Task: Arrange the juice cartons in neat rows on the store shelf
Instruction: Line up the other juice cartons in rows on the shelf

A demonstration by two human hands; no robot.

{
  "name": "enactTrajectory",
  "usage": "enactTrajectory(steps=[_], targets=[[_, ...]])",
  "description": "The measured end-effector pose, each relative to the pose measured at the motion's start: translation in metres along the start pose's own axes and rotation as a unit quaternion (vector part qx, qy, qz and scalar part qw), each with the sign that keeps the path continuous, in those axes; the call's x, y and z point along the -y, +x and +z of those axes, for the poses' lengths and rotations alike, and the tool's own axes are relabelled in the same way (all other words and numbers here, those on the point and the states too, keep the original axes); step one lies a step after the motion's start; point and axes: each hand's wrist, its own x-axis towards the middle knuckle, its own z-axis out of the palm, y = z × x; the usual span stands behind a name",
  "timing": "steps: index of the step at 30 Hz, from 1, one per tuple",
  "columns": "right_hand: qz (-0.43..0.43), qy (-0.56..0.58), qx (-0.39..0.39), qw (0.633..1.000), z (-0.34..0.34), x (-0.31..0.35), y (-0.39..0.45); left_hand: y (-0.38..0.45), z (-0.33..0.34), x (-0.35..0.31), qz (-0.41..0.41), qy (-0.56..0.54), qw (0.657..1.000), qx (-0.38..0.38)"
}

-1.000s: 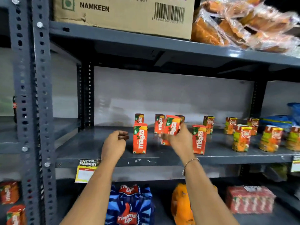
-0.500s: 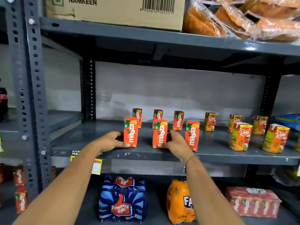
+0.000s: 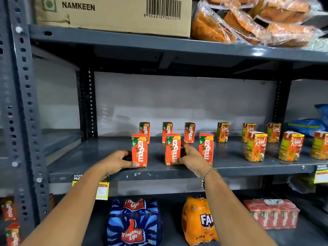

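Observation:
Red Maaza juice cartons stand upright in two rows on the grey middle shelf (image 3: 99, 153). My left hand (image 3: 117, 161) grips the front left Maaza carton (image 3: 139, 150) from its left side. My right hand (image 3: 190, 157) holds the front middle Maaza carton (image 3: 172, 149) from its right side. A third front Maaza carton (image 3: 206, 148) stands just right of that hand. Three more Maaza cartons (image 3: 167, 131) line the back. To the right stand Real juice cartons (image 3: 256, 146) in two rows.
A Namkeen cardboard box (image 3: 113, 13) and wrapped snack packs (image 3: 257, 20) sit on the shelf above. Below lie a Thums Up pack (image 3: 134, 222), a Fanta pack (image 3: 198, 221) and a shrink-wrapped carton pack (image 3: 271, 213). A perforated steel upright (image 3: 23, 103) stands at left.
My right hand has set the carton it was carrying down upright in the front row. My left hand has closed on the front left carton. The camera view has shifted slightly.

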Motion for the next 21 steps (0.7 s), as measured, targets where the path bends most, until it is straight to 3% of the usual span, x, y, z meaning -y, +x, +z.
enactTrajectory(steps=[21], targets=[[0.040,0.042,-0.008,0.998,0.0006,0.0022,0.0012,0.0059,-0.0009,0.0092,0.012,0.009,1.000,-0.003]])
